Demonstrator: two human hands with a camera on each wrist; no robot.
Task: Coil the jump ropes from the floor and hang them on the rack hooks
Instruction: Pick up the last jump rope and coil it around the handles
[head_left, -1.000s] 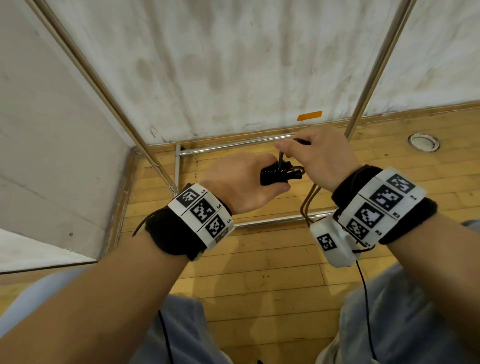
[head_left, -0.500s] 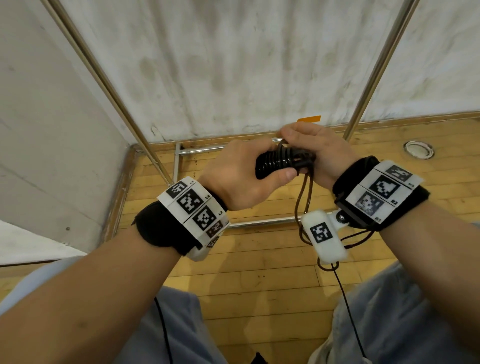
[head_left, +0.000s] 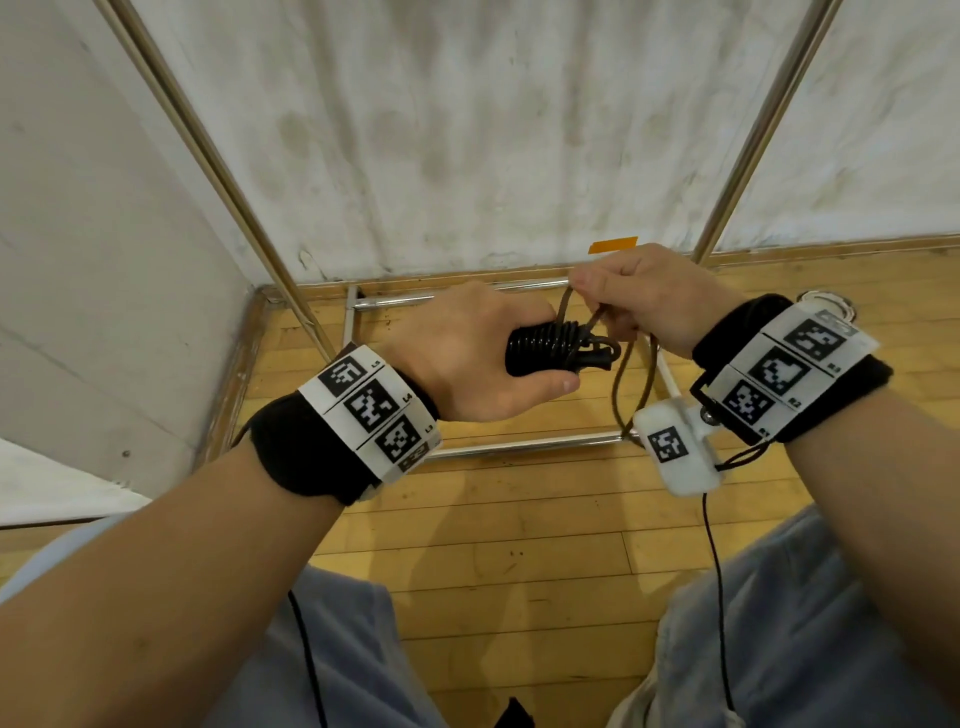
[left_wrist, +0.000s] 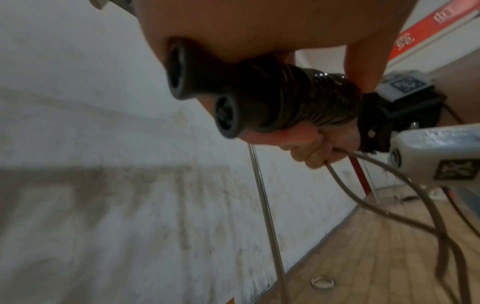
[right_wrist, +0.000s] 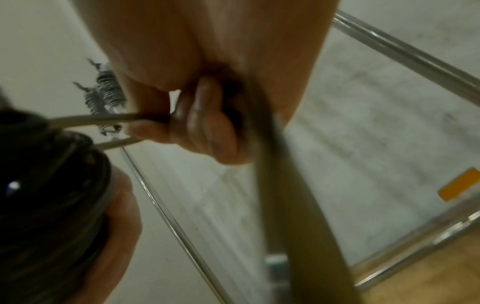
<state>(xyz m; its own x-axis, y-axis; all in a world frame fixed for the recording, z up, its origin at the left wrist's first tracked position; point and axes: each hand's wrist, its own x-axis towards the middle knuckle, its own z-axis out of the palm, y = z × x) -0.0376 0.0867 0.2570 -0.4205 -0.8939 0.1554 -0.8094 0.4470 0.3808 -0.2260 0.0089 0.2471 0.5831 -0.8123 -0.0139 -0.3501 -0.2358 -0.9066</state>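
Note:
My left hand (head_left: 483, 358) grips two black jump rope handles (head_left: 540, 347) held side by side, with brown cord wound in tight turns around them. In the left wrist view the two handle ends (left_wrist: 205, 90) stick out of my fist and the wound cord (left_wrist: 324, 96) covers the rest. My right hand (head_left: 639, 296) is just right of the bundle and pinches the loose cord (head_left: 566, 306) above it. A slack loop of cord (head_left: 631, 395) hangs below my right hand. In the right wrist view the fingers (right_wrist: 207, 127) curl round the cord (right_wrist: 111, 118).
A chrome rack frame stands against the stained white wall, with slanted uprights (head_left: 218, 171) (head_left: 748, 135) and base bars (head_left: 519, 441) on the wooden floor (head_left: 493, 545). An orange tape mark (head_left: 613, 244) is on the wall. A round metal floor fitting (head_left: 826, 304) lies to the right. Springs (right_wrist: 107, 90) hang high on the frame.
More cord is wound round the handles than a second ago. My right hand has lifted off the bundle and now pulls the cord up above it. Both hands have drifted slightly up.

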